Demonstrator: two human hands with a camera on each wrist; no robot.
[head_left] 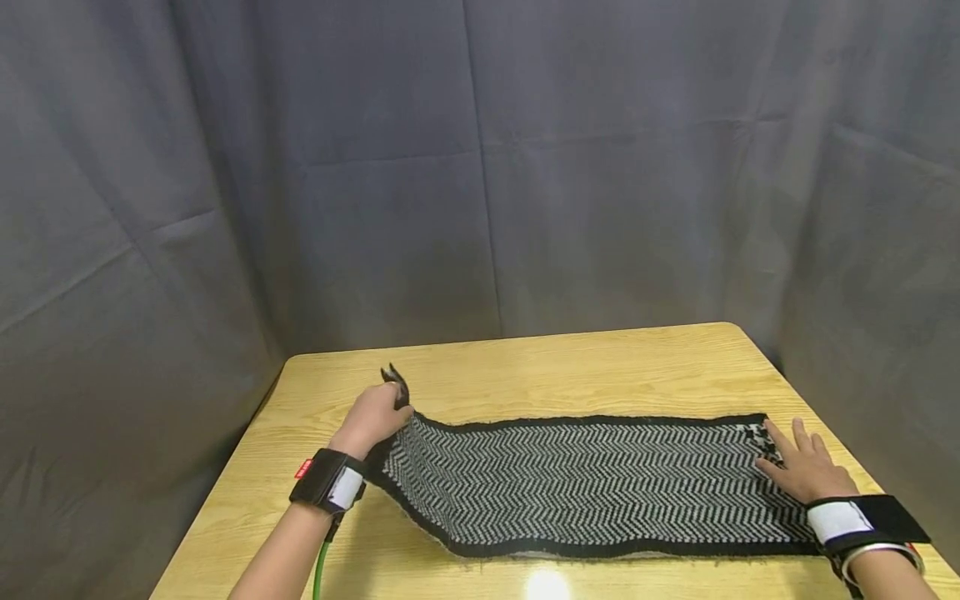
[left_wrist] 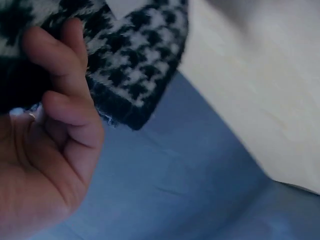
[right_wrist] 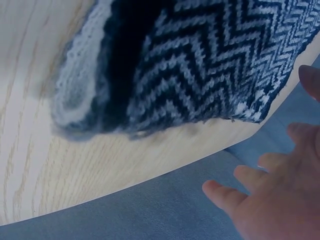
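A black-and-white zigzag knit scarf (head_left: 585, 483) with dark borders lies lengthwise across the table. Its left end is raised off the wood, and there my left hand (head_left: 375, 418) grips it near the far corner. In the left wrist view the fingers of the left hand (left_wrist: 70, 125) curl at the edge of the scarf (left_wrist: 140, 60), whose hanging corner shows a spotted pattern. My right hand (head_left: 810, 468) is over the right end with fingers spread. The right wrist view shows the scarf (right_wrist: 200, 60) beside the extended fingers (right_wrist: 225, 197); whether they touch it, I cannot tell.
The light wooden table (head_left: 525, 367) has rounded far corners. Grey curtains (head_left: 390, 208) hang behind it and on both sides. A green cable (head_left: 318, 571) runs down from the left wrist strap (head_left: 327, 482). On the right wrist are a strap (head_left: 870, 518) and a bangle.
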